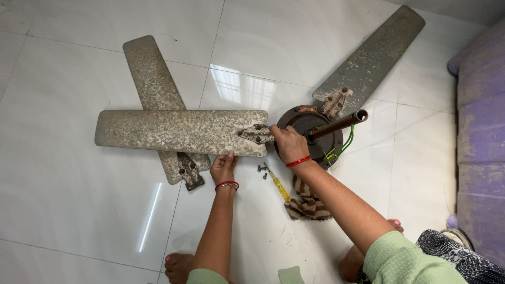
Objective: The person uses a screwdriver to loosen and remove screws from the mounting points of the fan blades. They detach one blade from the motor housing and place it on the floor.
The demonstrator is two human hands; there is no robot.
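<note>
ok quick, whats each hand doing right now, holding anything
Left hand: open, fingertips on the edge of the horizontal fan blade.
Right hand: closed at the blade bracket by the fan motor; what it grips is hidden.

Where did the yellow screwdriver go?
The yellow screwdriver lies on the white floor between the person's two arms, just below the loose screws and beside the striped cloth.

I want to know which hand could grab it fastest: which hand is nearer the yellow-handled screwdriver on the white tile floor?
Left. The left hand rests on the blade edge just left of the yellow-handled screwdriver; the right hand is above it, at the fan's motor hub.
</note>
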